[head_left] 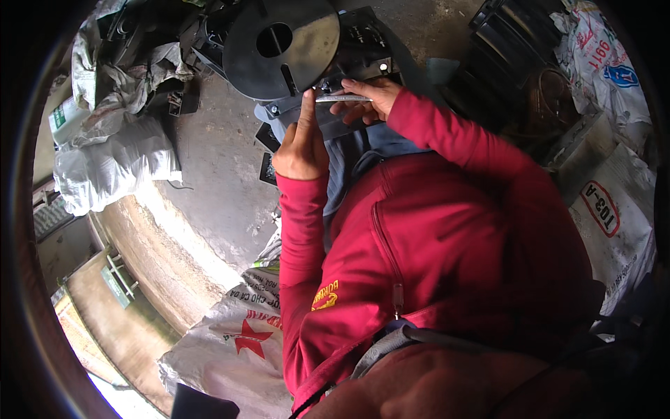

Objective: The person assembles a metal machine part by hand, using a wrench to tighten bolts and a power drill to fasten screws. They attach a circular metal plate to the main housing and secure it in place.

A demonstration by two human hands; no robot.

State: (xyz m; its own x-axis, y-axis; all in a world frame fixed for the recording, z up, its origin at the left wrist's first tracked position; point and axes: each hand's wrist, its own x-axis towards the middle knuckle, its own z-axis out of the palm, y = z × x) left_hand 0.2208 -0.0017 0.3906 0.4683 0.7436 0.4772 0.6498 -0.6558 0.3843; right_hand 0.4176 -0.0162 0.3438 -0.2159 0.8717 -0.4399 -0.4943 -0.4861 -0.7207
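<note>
A large round black plate [244, 61] with a hole in its middle and narrow slots lies tilted in front of me, over my lap. My right hand [373, 98] is closed around a slim silver wrench [343, 98], its thumb along the top. The wrench points left, toward the plate's near rim. My left hand [303, 150] has its index finger stretched out to the rim, close to the tip of the wrench; its other fingers are curled. What lies under that fingertip is hidden. A bolt [274, 109] shows on the dark part below the plate.
Small black trays [267, 167] of hardware sit on the concrete floor [223, 146] beside my leg. White plastic bags [115, 164] lie at left, a printed sack [230, 349] at lower left. Stacked black parts [513, 49] and more sacks [614, 223] stand at right.
</note>
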